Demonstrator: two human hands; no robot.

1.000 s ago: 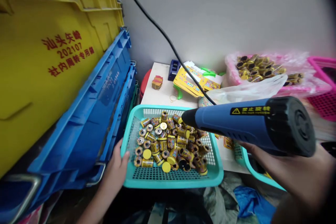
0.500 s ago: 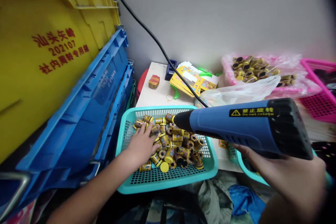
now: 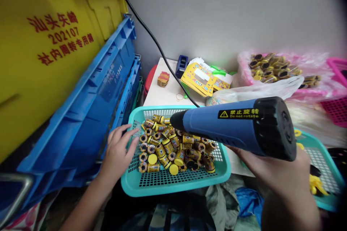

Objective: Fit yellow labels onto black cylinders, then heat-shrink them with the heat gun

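Observation:
A turquoise plastic basket [image 3: 173, 187] holds many small yellow-and-brown cylinders [image 3: 168, 147] with yellow caps, lying in a jumble. My left hand [image 3: 118, 149] is at the basket's left rim with fingers spread, holding nothing; I cannot tell whether it touches the rim. Over the basket's right side, my right hand [image 3: 282, 173] grips a blue-and-black heat gun [image 3: 225, 119] from below, its black nozzle pointing left over the cylinders. The gun's body covers some of the cylinders, and most of my right fingers are hidden beneath it.
Stacked yellow [image 3: 54, 75] and blue crates [image 3: 78, 122] rise close on the left. A black cord [image 3: 151, 34] runs down behind the gun. Yellow printed cards [image 3: 199, 79], a tape dispenser [image 3: 181, 65] and a pink bag-lined basket [image 3: 271, 70] are behind. Another turquoise basket [image 3: 320, 148] stands right.
My left hand has moved left, off the cylinders to the basket's edge. The heat gun has shifted left in my right hand. The view has shifted slightly.

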